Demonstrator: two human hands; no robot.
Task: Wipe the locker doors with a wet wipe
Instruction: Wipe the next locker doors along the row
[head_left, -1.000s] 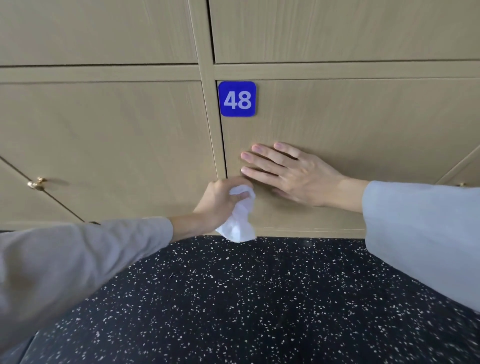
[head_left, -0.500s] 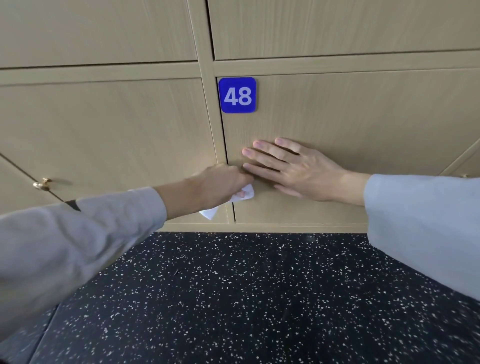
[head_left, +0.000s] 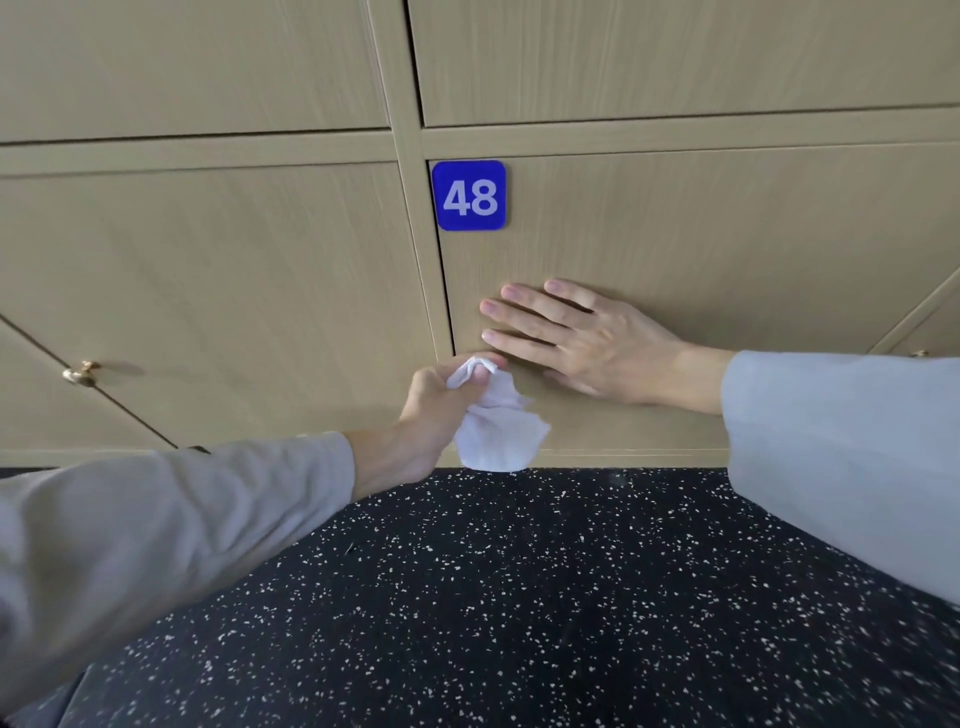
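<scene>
L hand (head_left: 434, 402) pinches wet wipe (head_left: 496, 431), bunch hanging lengthwise downward; R hand (head_left: 587, 340) flat, fingers straight, on door 48 (head_left: 727, 249).

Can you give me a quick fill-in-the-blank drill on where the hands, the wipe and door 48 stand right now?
1. The white wet wipe is gripped by the ____ hand.
2. The right hand lies flat, fingers straight, on the locker door numbered ____.
3. The number plate sits at the door's upper ____ corner.
4. The brass knob belongs to a door to the ____ of the wipe.

Missing words: left; 48; left; left
</scene>
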